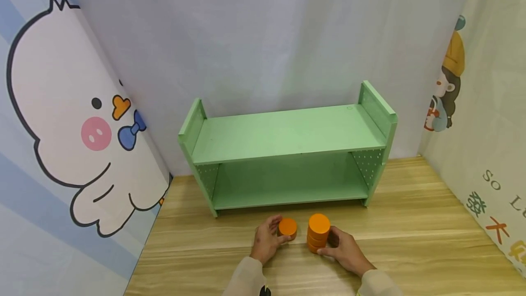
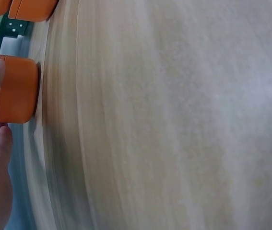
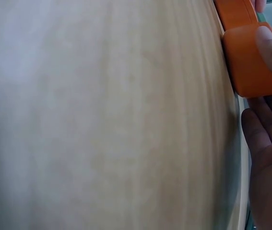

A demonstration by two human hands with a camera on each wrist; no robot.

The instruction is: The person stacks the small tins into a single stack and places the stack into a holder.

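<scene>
My left hand (image 1: pixel 266 241) holds a small round orange case (image 1: pixel 287 228) on the wooden table, thumb on the near side and fingers on its left. In the left wrist view, a thin seam runs round this case (image 2: pixel 18 91), with thumb and fingertips on opposite sides. Just to the right stands a short upright stack of similar orange cases (image 1: pixel 318 229). My right hand (image 1: pixel 346 250) grips the stack low down, its thumb on the front and its fingers round the right side. The right wrist view shows the thumb pressed on the bottom case (image 3: pixel 251 62).
A light green two-tier shelf (image 1: pixel 287 134) stands behind both hands, close to the back curtain (image 1: pixel 263 35). Wood-grain table (image 1: pixel 411 241) extends to either side. Printed cloths with cartoon figures hang at left (image 1: pixel 61 104) and right (image 1: pixel 485 127).
</scene>
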